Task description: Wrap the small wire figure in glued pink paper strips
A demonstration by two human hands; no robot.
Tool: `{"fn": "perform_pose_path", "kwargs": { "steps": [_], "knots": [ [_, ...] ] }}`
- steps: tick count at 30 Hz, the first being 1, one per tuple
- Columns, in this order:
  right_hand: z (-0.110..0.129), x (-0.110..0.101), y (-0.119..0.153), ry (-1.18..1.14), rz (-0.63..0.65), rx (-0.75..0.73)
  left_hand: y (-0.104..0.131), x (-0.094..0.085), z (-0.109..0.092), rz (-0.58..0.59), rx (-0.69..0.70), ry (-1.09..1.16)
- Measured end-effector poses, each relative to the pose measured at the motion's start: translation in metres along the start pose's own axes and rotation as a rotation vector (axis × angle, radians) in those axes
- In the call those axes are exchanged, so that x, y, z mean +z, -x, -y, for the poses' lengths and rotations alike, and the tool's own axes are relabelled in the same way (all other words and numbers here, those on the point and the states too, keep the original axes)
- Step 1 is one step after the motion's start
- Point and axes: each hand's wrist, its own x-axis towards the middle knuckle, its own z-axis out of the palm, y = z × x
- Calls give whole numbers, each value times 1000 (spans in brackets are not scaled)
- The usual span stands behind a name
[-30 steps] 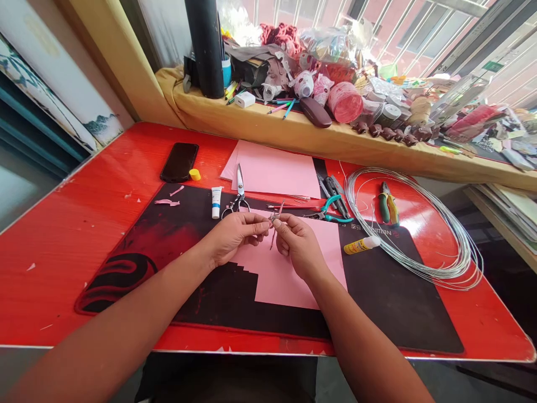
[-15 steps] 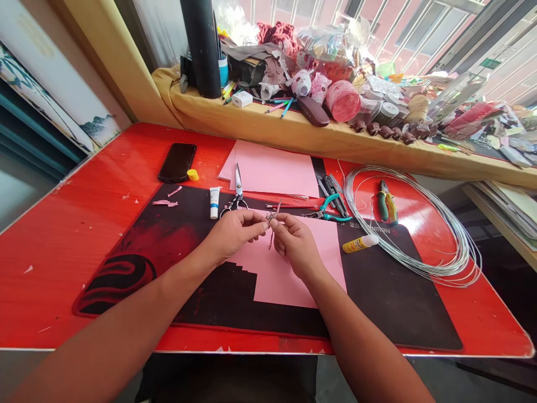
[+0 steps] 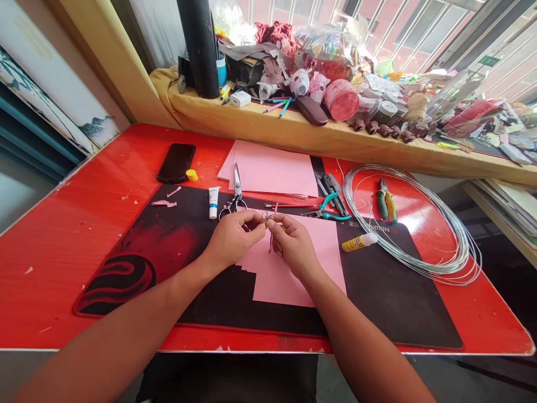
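Head view: above the middle of the red desk (image 3: 46, 252), my right hand (image 3: 291, 243) pinches a thin pinkish looped piece (image 3: 269, 216) between thumb and fingertips. My left hand (image 3: 235, 238) is curled nearly closed at the loops; whether it grips them I cannot tell. My fingers hide part of the piece. Pink paper (image 3: 285, 285) lies beneath, partly covered. Beyond the desk's back edge, on a cloth-covered ledge (image 3: 251, 124), a blue cup (image 3: 221, 70) holds dark sticks; the jars' (image 3: 386, 111) contents are unclear. The frame cuts off the desk's front left corner.
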Motion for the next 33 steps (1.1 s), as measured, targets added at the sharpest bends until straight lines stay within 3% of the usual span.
{"fn": "perform_pose_path", "kwargs": {
  "steps": [7,14,25,33],
  "knots": [
    [7,-4,3,185,-16,-87,-6,-9,1,67,-57,182],
    [10,-6,9,583,-187,-378,-16,-22,3,120,-262,468],
    [-1,-12,8,931,-105,-618,-14,-26,-2,338,-324,465],
    [2,-13,8,1025,-64,-692,-15,-28,-4,390,-405,537]
  ]
}}
